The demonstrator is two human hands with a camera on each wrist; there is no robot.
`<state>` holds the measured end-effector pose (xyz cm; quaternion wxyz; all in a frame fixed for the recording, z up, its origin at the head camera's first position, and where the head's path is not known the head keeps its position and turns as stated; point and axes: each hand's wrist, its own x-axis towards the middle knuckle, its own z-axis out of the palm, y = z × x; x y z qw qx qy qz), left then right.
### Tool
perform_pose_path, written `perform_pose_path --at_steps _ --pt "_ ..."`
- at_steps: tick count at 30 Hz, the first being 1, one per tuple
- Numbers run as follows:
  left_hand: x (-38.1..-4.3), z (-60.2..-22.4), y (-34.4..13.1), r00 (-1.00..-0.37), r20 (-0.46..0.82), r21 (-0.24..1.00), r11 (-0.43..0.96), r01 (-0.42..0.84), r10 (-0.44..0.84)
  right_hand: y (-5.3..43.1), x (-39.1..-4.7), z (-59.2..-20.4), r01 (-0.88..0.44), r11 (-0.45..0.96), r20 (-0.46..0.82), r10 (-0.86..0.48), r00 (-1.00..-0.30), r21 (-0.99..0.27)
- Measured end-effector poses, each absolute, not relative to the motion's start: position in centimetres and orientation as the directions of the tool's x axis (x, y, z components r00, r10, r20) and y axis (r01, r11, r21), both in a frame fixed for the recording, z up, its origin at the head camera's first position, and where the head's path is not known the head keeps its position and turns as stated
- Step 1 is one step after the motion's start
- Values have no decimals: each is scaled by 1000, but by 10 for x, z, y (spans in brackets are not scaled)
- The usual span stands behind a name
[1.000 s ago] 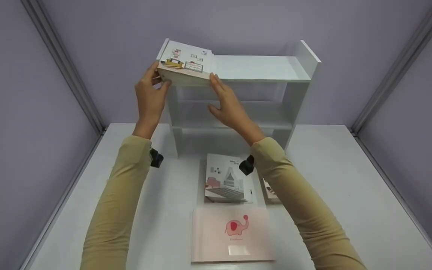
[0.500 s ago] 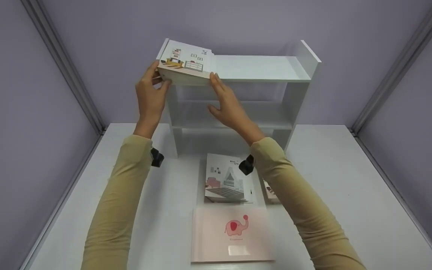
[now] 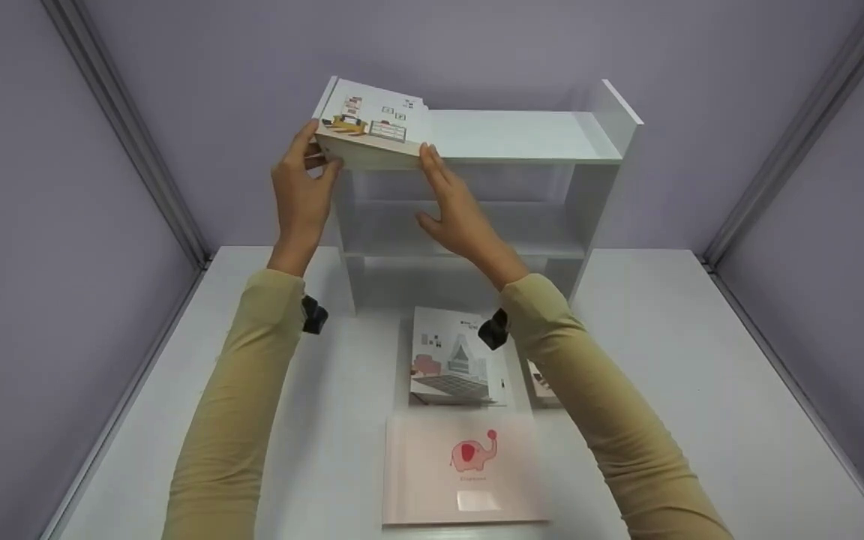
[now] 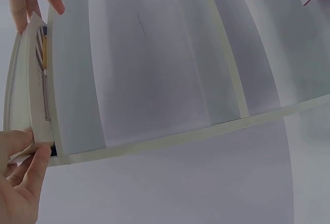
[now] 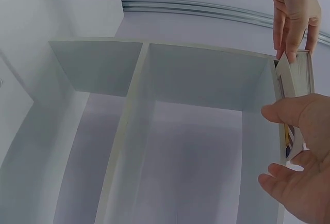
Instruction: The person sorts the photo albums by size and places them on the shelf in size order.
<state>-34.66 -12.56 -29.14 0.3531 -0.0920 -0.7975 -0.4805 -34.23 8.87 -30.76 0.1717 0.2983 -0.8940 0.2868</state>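
Note:
A book (image 3: 376, 118) with a white cover and a furniture drawing lies at the left end of the top board of a white shelf (image 3: 522, 136). My left hand (image 3: 303, 191) pinches its near left corner between thumb and fingers; the left wrist view also shows this grip on the book's front edge (image 4: 40, 95). With nearly straight fingers, my right hand (image 3: 460, 210) touches the near right corner, its thumb held apart. In the right wrist view the right hand (image 5: 304, 152) partly covers the book. What lies beneath the book is hidden.
On the white table (image 3: 642, 360) below, a book with a grey building drawing (image 3: 451, 360) lies before the shelf. A pink elephant book (image 3: 469, 469) is nearest. Another book (image 3: 543, 386) is partly behind the right sleeve. The shelf's right side panel (image 3: 616, 112) rises above the top board.
The book's near edge has shifted up very slightly, along with the right fingertips. Both hands otherwise keep their places.

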Motion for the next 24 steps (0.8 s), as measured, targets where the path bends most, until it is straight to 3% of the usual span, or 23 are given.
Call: perform_pose_path --at_steps 24 --pt "-349 -298 -125 -724 657 706 509 492 -210 89 -346 -311 -645 644 462 -463 -757 -412"
